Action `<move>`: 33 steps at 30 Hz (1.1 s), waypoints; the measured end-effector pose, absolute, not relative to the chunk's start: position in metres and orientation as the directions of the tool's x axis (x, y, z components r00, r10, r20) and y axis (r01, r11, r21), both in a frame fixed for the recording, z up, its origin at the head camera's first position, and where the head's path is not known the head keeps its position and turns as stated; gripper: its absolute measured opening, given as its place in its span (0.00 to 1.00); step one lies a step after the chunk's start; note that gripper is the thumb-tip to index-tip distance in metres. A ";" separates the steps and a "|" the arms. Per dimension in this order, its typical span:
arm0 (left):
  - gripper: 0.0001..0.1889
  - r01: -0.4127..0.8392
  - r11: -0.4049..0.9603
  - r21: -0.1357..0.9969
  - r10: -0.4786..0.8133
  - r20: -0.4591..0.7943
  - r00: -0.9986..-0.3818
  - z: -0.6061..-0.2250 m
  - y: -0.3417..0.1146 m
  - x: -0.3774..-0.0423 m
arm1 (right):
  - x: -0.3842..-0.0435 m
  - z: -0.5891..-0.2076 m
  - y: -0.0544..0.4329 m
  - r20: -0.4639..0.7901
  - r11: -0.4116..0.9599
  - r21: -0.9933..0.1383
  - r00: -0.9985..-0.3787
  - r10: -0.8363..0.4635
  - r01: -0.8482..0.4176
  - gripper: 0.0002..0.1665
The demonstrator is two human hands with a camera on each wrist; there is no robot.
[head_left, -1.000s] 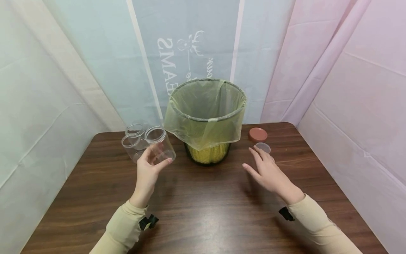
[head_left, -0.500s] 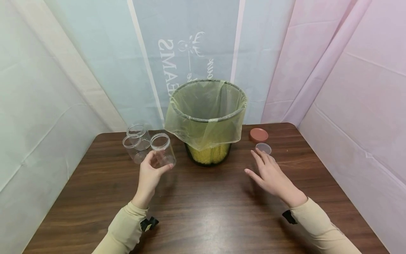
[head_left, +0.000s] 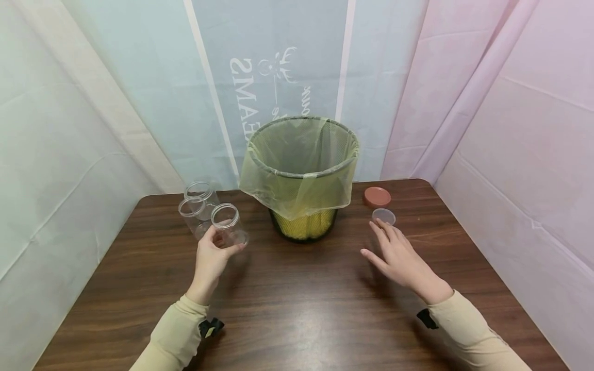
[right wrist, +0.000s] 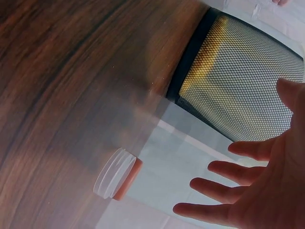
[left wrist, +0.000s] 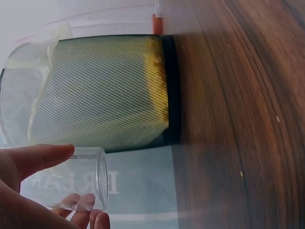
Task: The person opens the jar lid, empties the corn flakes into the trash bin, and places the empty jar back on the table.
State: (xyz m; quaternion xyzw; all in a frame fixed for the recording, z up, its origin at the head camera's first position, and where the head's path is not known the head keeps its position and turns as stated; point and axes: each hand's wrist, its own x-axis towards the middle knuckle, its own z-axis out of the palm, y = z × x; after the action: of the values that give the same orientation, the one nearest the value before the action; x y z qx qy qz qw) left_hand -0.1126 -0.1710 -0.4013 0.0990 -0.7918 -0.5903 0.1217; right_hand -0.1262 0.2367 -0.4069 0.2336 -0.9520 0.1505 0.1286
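Note:
My left hand [head_left: 213, 263] grips a clear, lidless jar [head_left: 230, 229] between thumb and fingers. In the left wrist view the jar's base [left wrist: 102, 176] hangs above the table. Two more clear open jars, a front one [head_left: 191, 214] and a back one [head_left: 202, 193], stand just left of the held one. On the other side, my right hand [head_left: 401, 257] hovers with fingers spread and nothing in it. Nearest to its fingertips is a small stack of translucent lids [head_left: 384, 216]. A red-brown lid [head_left: 378, 197] lies behind that stack.
A mesh wastebasket [head_left: 303, 226] with a pale yellow liner [head_left: 297, 198] stands at the back middle, between my hands. The brown wooden table [head_left: 297, 309] reaches back to a printed curtain [head_left: 274, 31]. Pale hangings enclose both sides.
My left hand has lowered the jar, which shifted right a little and then back left toward the other jars. The right hand has barely moved.

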 end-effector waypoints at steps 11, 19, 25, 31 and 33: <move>0.29 -0.035 0.286 0.958 -0.356 0.072 -0.932 -0.408 -0.188 -0.114 | -0.126 -0.405 0.244 0.323 0.855 -0.226 -0.864 -0.387 -0.467 0.42; 0.28 -0.093 0.293 0.952 -0.412 0.038 -0.910 -0.410 -0.204 -0.116 | -0.126 -0.403 0.250 0.319 0.859 -0.229 -0.869 -0.378 -0.458 0.41; 0.28 -0.113 0.320 0.941 -0.448 0.045 -0.893 -0.415 -0.216 -0.117 | -0.124 -0.405 0.254 0.306 0.862 -0.246 -0.879 -0.366 -0.444 0.40; 0.27 -0.144 0.350 0.926 -0.482 0.047 -0.875 -0.420 -0.225 -0.118 | -0.122 -0.407 0.258 0.295 0.868 -0.242 -0.885 -0.359 -0.433 0.41; 0.27 -0.156 0.355 0.922 -0.494 0.043 -0.869 -0.423 -0.228 -0.119 | -0.121 -0.408 0.260 0.294 0.868 -0.245 -0.886 -0.357 -0.432 0.41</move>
State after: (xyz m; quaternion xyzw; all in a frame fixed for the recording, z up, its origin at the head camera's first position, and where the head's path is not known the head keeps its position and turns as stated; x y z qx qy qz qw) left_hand -0.1190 -0.2284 -0.4227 0.2012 -0.8075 -0.5312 0.1589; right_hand -0.1210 0.2597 -0.4079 0.2057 -0.9590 0.1535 0.1205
